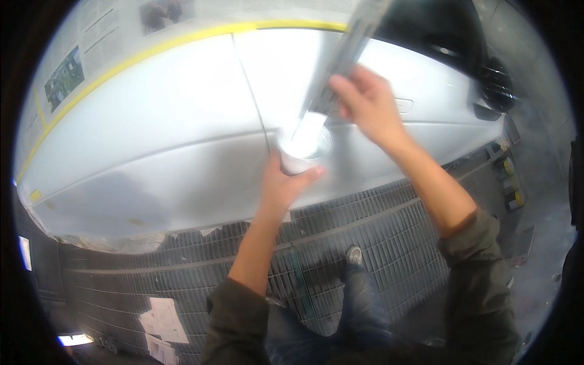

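My left hand (283,187) is wrapped round a clear plastic cup (298,164) with white liquid inside. Between the thumb and fingers of my right hand (372,104) is a long flat grey mixing stick (351,45), tilted up to the right and blurred by motion. White liquid coats the stick's lower end, which reaches down into the cup. Both hands are in front of a white car side (182,97), with a door seam just behind the cup. The fingers of my left hand behind the cup are partly hidden.
Newspaper sheets (109,36) and yellow masking tape (182,41) cover the car's upper edge. A black mirror (496,85) juts out at the right. Metal grating (377,243) forms the floor below, with loose papers (164,321) at the lower left.
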`<action>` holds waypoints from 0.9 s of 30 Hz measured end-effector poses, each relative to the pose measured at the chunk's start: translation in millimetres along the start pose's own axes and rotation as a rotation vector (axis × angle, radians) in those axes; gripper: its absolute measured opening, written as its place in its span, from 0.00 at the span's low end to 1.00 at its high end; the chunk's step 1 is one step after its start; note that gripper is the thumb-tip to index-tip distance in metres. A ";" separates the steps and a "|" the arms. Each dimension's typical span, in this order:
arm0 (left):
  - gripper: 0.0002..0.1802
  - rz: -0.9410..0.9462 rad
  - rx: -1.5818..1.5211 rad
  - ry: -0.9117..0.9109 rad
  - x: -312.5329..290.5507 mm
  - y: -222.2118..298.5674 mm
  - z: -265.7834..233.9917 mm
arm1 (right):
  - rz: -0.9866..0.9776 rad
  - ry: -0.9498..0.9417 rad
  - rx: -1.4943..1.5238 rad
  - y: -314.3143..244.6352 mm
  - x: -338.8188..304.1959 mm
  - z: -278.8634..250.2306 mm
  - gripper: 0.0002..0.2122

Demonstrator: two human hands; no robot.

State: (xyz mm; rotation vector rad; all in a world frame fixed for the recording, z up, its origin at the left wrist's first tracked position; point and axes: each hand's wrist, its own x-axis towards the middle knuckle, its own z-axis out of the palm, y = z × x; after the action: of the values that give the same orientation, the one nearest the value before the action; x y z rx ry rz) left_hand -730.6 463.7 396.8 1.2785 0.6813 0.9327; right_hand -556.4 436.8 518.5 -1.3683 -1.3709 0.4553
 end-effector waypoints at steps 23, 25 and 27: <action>0.32 -0.022 -0.209 -0.088 3.3 3.8 -11.1 | 0.077 -0.207 0.001 -48.9 101.4 -13.0 0.11; 0.32 -0.027 -0.225 -0.086 3.6 2.3 -11.0 | 0.069 -0.223 0.010 -46.9 105.7 -11.9 0.11; 0.34 -0.086 -0.224 -0.110 2.8 4.4 -11.6 | 0.058 -0.235 0.023 -46.1 108.4 -11.8 0.11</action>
State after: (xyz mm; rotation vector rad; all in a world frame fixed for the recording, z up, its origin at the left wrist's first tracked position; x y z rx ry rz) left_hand -740.0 471.9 399.2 1.0852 0.5264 0.8369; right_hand -539.5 514.9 605.8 -1.3710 -1.5129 0.6868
